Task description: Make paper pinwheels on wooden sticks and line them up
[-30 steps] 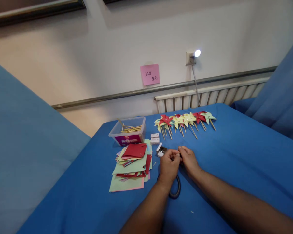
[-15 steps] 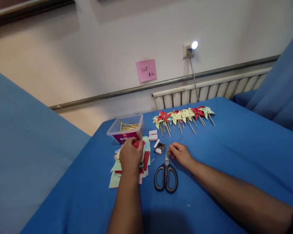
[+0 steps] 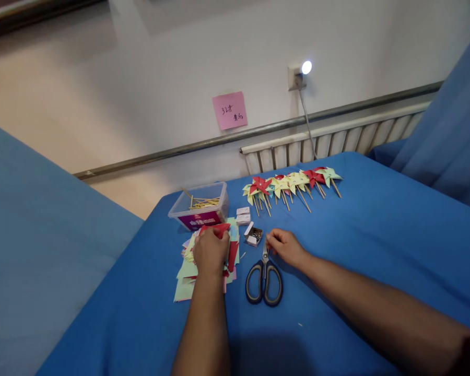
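Note:
My left hand is closed over the pile of coloured paper sheets, its fingers gripping a red paper piece at the top. To the right, my right hand has thumb and fingertips pinched together beside the blade tips of the scissors. Whatever lies in that pinch is too small to make out. The dark-handled scissors lie with blades together, pointing away from me. Between the hands stands an open little box of small metallic pins or tacks.
A clear plastic tub holding thin sticks stands behind the paper. Small white boxes are beside it. Finished paper pinwheels on sticks lie in a row at the back right. Blue cloth covers the table, below a radiator.
The red paper under my left hand has lifted and shows more. My right hand has shifted only slightly, still pinched by the scissors. The whole view has moved a little.

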{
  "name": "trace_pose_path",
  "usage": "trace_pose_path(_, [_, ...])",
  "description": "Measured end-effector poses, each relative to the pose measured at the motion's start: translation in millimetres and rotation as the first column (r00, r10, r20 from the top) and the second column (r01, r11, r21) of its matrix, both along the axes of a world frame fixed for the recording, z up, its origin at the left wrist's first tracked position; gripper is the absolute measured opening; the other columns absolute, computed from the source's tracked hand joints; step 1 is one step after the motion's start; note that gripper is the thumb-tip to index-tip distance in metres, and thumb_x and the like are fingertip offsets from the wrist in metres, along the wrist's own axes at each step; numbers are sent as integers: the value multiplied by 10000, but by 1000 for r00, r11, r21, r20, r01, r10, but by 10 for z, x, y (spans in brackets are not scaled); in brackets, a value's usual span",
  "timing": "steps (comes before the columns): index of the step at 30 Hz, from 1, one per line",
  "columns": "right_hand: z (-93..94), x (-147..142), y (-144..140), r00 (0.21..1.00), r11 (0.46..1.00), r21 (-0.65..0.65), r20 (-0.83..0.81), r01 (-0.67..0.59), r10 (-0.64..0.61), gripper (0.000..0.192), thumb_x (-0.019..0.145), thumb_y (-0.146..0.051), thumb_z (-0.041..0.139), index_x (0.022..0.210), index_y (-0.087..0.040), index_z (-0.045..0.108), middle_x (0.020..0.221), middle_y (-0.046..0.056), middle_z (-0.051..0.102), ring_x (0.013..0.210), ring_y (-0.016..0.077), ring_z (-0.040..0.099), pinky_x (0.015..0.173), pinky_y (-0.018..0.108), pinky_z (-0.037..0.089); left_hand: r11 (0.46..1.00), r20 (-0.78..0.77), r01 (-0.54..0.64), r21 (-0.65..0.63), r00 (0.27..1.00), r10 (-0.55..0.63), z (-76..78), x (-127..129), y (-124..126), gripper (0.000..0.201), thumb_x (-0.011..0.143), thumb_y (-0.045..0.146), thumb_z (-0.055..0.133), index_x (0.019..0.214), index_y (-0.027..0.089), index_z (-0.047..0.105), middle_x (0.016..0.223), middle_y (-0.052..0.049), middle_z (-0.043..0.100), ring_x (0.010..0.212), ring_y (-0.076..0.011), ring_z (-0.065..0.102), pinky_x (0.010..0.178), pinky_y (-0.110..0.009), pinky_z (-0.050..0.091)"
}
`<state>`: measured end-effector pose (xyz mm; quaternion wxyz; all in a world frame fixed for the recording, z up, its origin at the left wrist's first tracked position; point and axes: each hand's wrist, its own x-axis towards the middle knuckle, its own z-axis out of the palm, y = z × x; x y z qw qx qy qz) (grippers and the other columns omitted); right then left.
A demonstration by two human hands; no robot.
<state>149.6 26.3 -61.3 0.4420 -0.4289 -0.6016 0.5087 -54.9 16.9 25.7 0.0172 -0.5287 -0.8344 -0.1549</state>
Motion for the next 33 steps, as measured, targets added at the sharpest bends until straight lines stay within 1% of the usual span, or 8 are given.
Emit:
trace_pose_path(6, [-8, -2, -1, 1000, 1000, 16, 20, -7, 7, 273, 845, -375, 487, 661, -189, 563, 568, -28, 583, 486, 105, 501, 522, 225, 381, 998, 61, -36, 49, 998, 33, -20, -9, 1, 247, 799, 428, 497, 786, 228, 641, 895, -117, 715, 898, -324, 641, 721, -390, 433])
trace_pose_path(10, [-19, 3, 0, 999, 999, 33, 36, -13, 11, 263, 839, -371, 498, 661, -189, 566, 574, -31, 585, 494, 103, 494, 514, 218, 373, 996, 142, -80, 47, 987, 73, 23, -21, -7, 221, 802, 368, 468, 769, 233, 639, 863, -100, 715, 827, -302, 637, 658, -366, 408])
trace_pose_path(16, [-19, 9, -12, 998, 999, 47, 55, -20, 18, 245, 827, -364, 522, 656, -194, 563, 581, -27, 589, 524, 113, 505, 514, 215, 375, 995, 225, -87, 53, 972, 73, 59, -41, -15, 199, 774, 353, 489, 727, 233, 640, 791, -85, 706, 781, -284, 628, 637, -348, 392])
trace_pose_path(26, [-24, 6, -17, 996, 997, 69, 83, -31, 25, 231, 827, -344, 520, 656, -196, 568, 599, -23, 599, 541, 120, 518, 541, 224, 391, 982, 356, -132, 138, 931, 75, -19, -156, 36, 96, 677, 272, 546, 667, 231, 633, 703, -43, 681, 701, -239, 608, 621, -326, 399])
trace_pose_path(33, [-62, 2, -10, 995, 997, 73, 92, -39, 33, 224, 827, -341, 525, 669, -195, 584, 612, -19, 617, 553, 124, 533, 542, 222, 394, 963, 422, -170, 209, 904, 68, -63, -228, 59, 91, 671, 271, 556, 624, 207, 602, 619, -11, 640, 627, -187, 583, 599, -292, 412])
